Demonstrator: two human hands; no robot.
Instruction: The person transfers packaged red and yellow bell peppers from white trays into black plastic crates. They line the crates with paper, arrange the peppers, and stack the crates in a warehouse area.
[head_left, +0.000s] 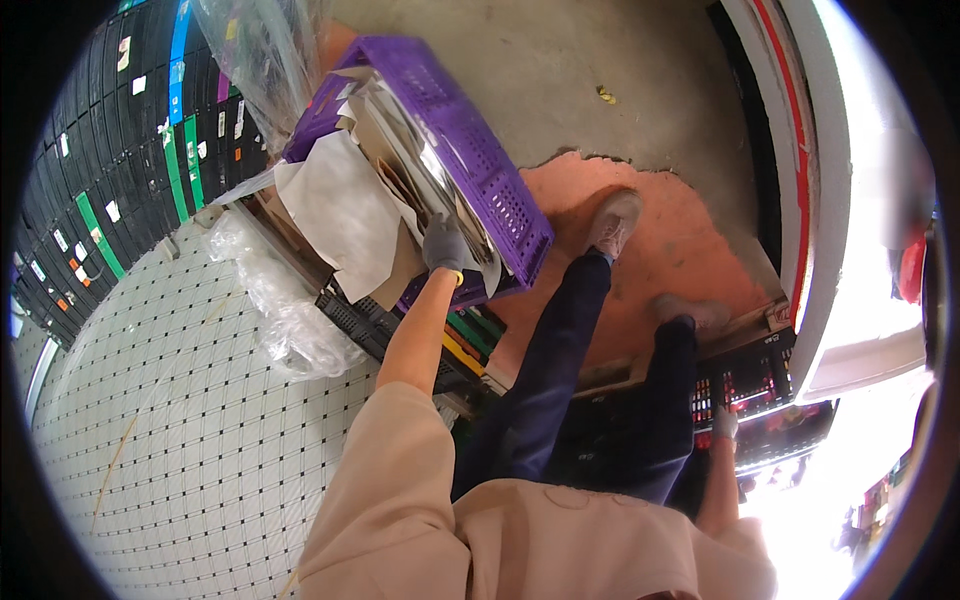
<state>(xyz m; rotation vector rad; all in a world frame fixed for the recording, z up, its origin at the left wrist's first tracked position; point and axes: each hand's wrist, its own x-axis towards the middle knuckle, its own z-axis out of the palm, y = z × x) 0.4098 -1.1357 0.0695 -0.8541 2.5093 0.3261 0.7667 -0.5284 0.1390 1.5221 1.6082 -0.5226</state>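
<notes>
My left hand (442, 244), in a grey glove with a yellow band at the wrist, reaches into a purple plastic crate (480, 161). The crate is packed with flattened cardboard and paper sheets. Its fingers touch the sheets, but whether they grip one is unclear. A large pale sheet (337, 214) hangs over the crate's side, left of that hand. Far to the right, my gloved right hand (725, 425) is small in view, at the edge of stacked black crates (750, 375) with red contents. Its fingers are too small to read.
Black crates (450, 364) stand under the purple one, with crumpled clear plastic film (289, 315) beside them. A wall of black crates (97, 157) rises at far left. Below my feet is orange-painted floor (570, 322). A white structure with a red stripe (802, 157) borders the right.
</notes>
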